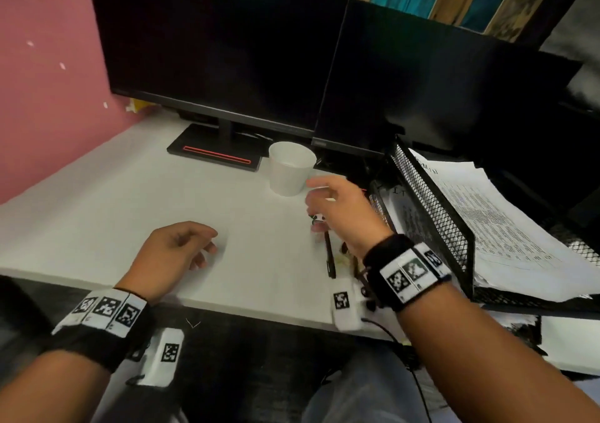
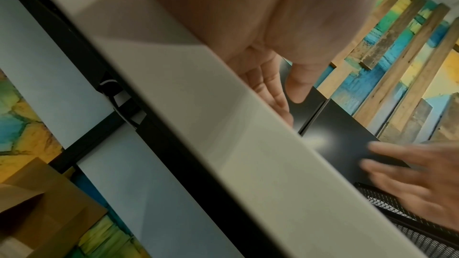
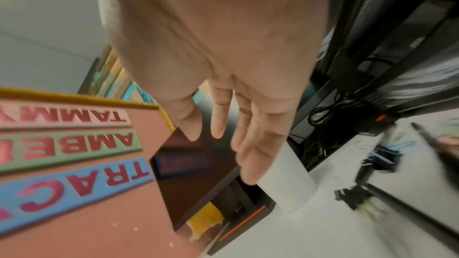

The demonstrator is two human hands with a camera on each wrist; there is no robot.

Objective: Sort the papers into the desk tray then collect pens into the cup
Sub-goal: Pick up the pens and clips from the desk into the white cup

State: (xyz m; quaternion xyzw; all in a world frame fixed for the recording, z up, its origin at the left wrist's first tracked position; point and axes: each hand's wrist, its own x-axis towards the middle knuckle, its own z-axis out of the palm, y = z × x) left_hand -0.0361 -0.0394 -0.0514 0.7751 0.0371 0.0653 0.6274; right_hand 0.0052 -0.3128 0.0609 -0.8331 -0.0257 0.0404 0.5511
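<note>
Nearest the head camera are two forearms, each with a black wrist strap carrying white printed markers. The left hand (image 1: 177, 253) rests near the front edge of the white desk (image 1: 97, 214), fingers loosely curled and holding nothing; the left wrist view shows its palm and relaxed fingers over the desk edge. The right hand (image 1: 341, 210) hovers just beside the one white paper cup (image 1: 290, 167), fingers spread and relaxed, with nothing in its grasp; the right wrist view shows them straight and apart, tips close to the cup's wall. Under and just behind that hand lies one black pen (image 1: 329, 255) on the desk, with a few more small dark items beside it, too blurred to count. To the right stands one black wire-mesh desk tray (image 1: 431, 214), its upper level holding a loose stack of printed white papers (image 1: 500, 227) that overhangs the front; more printed paper shows on the level below. Two dark monitors (image 1: 224, 49) stand side by side behind the cup.
</note>
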